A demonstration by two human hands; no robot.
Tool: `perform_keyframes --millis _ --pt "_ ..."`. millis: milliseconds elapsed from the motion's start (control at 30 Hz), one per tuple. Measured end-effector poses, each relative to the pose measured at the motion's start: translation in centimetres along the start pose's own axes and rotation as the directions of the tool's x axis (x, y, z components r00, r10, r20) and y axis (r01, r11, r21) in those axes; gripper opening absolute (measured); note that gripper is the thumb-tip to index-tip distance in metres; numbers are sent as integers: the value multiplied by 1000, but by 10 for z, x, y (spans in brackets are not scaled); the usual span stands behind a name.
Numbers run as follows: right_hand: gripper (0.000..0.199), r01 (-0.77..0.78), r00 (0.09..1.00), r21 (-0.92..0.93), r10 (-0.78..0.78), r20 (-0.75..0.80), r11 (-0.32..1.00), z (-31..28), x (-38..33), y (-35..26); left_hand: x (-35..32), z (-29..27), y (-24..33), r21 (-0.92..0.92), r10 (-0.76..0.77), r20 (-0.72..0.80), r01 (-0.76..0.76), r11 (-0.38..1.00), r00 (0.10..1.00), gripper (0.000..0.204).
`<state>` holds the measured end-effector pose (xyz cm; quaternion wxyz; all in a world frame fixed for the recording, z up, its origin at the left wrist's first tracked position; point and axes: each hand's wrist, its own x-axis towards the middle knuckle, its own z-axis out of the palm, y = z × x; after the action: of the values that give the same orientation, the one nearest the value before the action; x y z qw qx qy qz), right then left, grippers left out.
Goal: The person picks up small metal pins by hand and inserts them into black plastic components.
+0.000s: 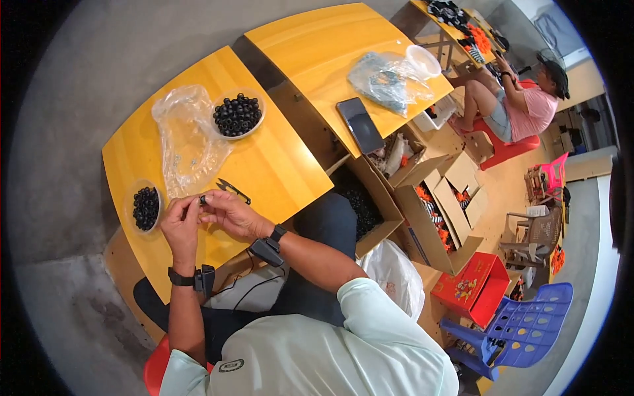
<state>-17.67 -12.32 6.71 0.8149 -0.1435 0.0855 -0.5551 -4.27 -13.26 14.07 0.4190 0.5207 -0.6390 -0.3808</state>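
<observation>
Head view: left hand [179, 221] and right hand [228, 212] together over yellow wooden table [277, 165], fingertips of both pinched on small black ring-shaped part [203, 198] betw. them. Just beyond right hand, small black snips [232, 190]; left of left hand, clear bowl of black rings [145, 207]. Farther out, 2nd round bowl of black rings [238, 115] and crumpled clear plastic bag [185, 142].

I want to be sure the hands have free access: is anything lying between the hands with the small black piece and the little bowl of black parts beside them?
Nothing visible does. The left hand and right hand pinch the small black piece over bare table; the small bowl sits just left, apart.
</observation>
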Motion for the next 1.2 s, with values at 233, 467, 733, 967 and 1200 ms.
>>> perform_keyframes --millis 233,467,733,967,1200 --pt "27 -19 1000 -30 19 -9 999 4 -17 20 -28 -17 6 120 153 64 -160 980 986 14" --pt "22 42 997 -57 -46 -66 997 16 -49 33 -52 -32 24 180 166 115 -185 966 979 18" --pt "22 -14 1000 -43 13 -28 999 40 -66 49 -84 -57 42 275 366 108 -382 882 924 19" --pt "24 8 1000 -92 -8 8 996 53 -82 58 -97 -72 43 250 392 160 -421 872 906 18" --pt "27 -26 1000 -114 25 -3 993 80 -100 62 -107 -83 45 -101 189 161 -175 979 969 15"
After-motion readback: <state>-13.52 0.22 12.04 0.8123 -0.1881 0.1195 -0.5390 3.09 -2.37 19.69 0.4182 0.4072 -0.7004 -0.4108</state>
